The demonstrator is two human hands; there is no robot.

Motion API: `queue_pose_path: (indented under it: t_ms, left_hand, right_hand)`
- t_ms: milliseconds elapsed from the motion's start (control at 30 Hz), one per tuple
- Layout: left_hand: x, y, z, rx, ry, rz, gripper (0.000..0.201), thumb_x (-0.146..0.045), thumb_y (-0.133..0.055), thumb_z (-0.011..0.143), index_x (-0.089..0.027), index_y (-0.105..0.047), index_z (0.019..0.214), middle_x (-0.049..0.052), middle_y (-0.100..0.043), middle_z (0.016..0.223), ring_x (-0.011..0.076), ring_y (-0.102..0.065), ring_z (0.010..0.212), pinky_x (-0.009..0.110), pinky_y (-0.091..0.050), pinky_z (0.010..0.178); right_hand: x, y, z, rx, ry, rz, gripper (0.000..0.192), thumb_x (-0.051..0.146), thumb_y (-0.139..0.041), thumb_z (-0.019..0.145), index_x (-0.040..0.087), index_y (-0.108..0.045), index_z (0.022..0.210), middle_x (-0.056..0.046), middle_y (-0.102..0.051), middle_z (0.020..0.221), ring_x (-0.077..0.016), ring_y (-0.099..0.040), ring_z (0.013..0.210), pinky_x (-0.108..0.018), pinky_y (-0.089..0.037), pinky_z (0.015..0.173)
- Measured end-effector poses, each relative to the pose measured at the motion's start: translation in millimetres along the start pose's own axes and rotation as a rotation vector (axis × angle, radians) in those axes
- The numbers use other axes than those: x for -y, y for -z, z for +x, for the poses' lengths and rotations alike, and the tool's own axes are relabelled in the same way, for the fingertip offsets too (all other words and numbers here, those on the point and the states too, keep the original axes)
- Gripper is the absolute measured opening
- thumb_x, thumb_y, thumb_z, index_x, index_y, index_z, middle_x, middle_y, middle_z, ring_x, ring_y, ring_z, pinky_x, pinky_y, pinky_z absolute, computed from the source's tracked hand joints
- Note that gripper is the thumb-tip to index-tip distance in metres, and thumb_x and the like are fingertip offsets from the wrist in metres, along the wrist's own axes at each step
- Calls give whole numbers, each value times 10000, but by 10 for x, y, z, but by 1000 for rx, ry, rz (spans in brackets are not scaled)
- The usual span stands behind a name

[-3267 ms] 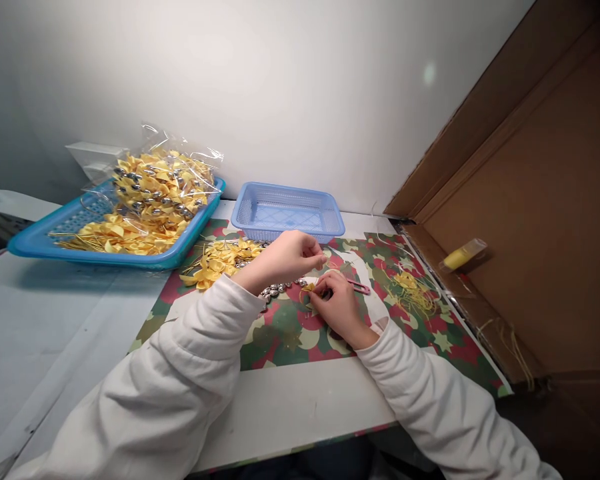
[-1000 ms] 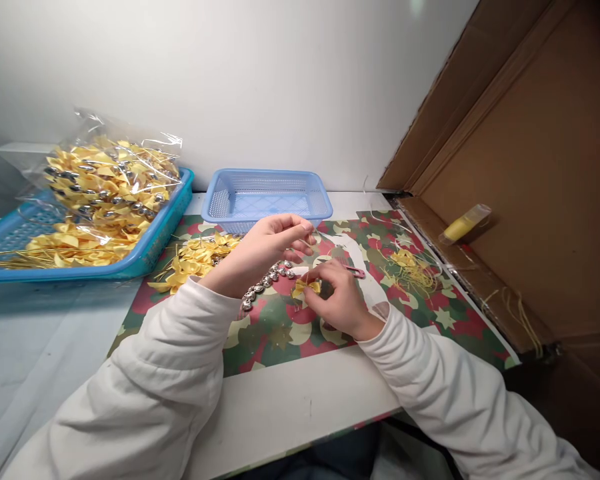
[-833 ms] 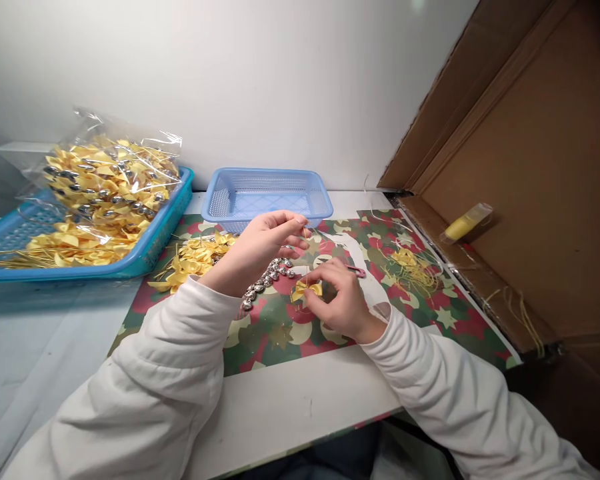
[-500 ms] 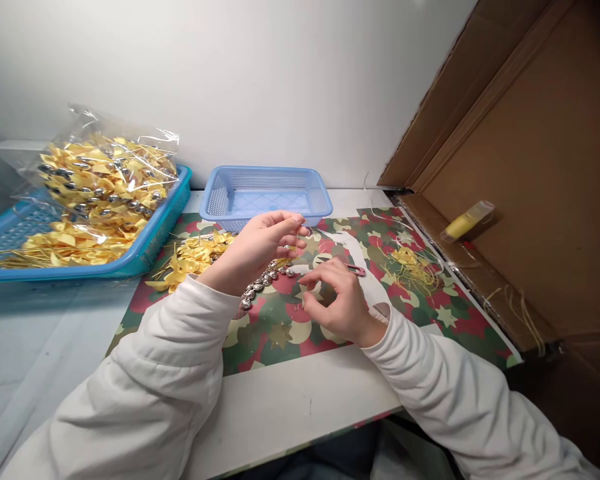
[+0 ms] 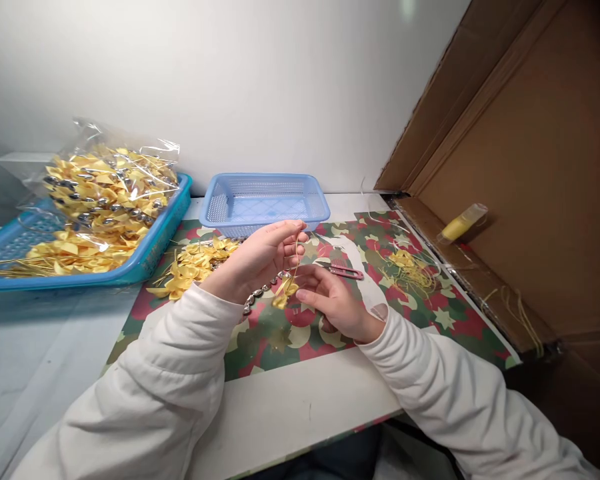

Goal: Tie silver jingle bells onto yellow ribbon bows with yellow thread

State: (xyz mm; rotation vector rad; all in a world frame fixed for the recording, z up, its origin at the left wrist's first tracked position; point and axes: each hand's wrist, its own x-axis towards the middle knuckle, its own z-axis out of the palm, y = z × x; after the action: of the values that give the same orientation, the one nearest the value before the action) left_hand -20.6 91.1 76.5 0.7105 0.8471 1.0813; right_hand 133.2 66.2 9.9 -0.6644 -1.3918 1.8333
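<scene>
My left hand [image 5: 273, 257], raised over the patterned sheet, pinches a thin yellow cord [image 5: 297, 257] between thumb and forefinger. A small yellow ribbon flower [image 5: 284, 292] hangs at the cord's lower end. My right hand [image 5: 337, 303] is closed at the flower's right side, its thumb and fingers around its edge; their exact hold is partly hidden. Behind my left wrist lies a row of silver beads [image 5: 254, 297], partly covered. Left of it is a loose pile of yellow ribbon flowers [image 5: 193, 263]. Pink-handled thread snips [image 5: 347, 271] rest just beyond my right hand.
A blue basket [image 5: 265, 180] stands against the back wall. At left, a larger blue basket [image 5: 155, 257] bears loose yellow flowers and a clear bag [image 5: 110, 180] of them. Yellow cord ends [image 5: 413, 270] lie at right, near a cardboard wall [image 5: 520, 167] with a yellow tube [image 5: 463, 223].
My right hand has moved slightly left, up to the cord. The yellow flower now shows hanging below my left hand, which keeps its pinch. The view has tilted slightly upward.
</scene>
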Motion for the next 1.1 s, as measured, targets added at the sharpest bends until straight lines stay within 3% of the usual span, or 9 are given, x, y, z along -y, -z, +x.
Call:
queue_pose_path:
  t_ms: [233,367,433,500,600,700,833,933,1100]
  left_hand:
    - [20,-27,-3,-24,6,28,101,-215,-618,828,-157,-589,751,-38,-584,629,56,-543,516,162,-444,508]
    - [39,37,-8,-78,-97,307,247,-385,-681,775,-158,-664,870,64,-683,975,148,-633,867,222,-504,701]
    - [14,73,-36,-131,-55,419,438,-544,-639,760,-157,-675,962,116,-658,1122,218,-626,972,271,-521,702]
    - [-27,96,-83,-104,40,469,564,-638,-593,740,-161,-664,1033,149,-635,1171,263,-638,964,300,-533,646]
    - [-68,88,-155,50,162,604,518,-526,-702,690,-186,-646,1077,139,-636,1138,270,-665,905,294,-541,601]
    - [-39,46,-175,161,167,740,464,-308,-769,632,-193,-632,1060,97,-650,1058,249,-673,879,271,-548,600]
    - [29,1,-136,147,32,786,280,-242,-697,689,-180,-640,955,59,-677,872,193,-681,734,255,-547,579]
    - [21,-27,-133,92,30,723,198,-210,-694,692,-177,-619,873,29,-664,745,159,-662,639,235,-529,537]
    - [-42,-82,-176,84,84,648,233,-190,-715,702,-180,-582,893,-5,-642,673,138,-644,604,237,-522,540]
  right_hand:
    - [25,-31,-19,-52,-29,18,297,375,-736,728,209,-638,955,-13,-650,912,-132,-626,792,-256,-553,665]
    - [40,-27,-12,-134,12,-3,245,354,-750,711,201,-645,870,5,-656,842,-115,-628,748,-253,-542,703]
    - [35,-10,3,-201,44,7,249,366,-759,699,200,-642,843,8,-651,810,-114,-622,744,-249,-536,703]
    - [25,15,23,-283,68,26,269,390,-761,692,199,-633,831,9,-643,784,-113,-613,726,-246,-529,686]
    - [25,47,48,-419,96,35,299,415,-762,674,199,-619,824,7,-640,781,-115,-610,712,-258,-527,687]
    - [47,58,53,-510,129,13,306,417,-771,650,198,-615,796,-2,-648,779,-130,-616,725,-274,-531,695]
    - [60,60,38,-543,119,-45,275,406,-749,675,194,-631,805,-18,-656,790,-134,-603,697,-265,-521,633]
    - [46,79,24,-536,137,-83,229,391,-705,723,200,-625,820,-5,-627,764,-126,-583,678,-250,-508,608]
    - [86,108,-3,-442,258,-220,215,314,-564,823,232,-600,1018,-38,-612,1092,-155,-602,909,-284,-524,767]
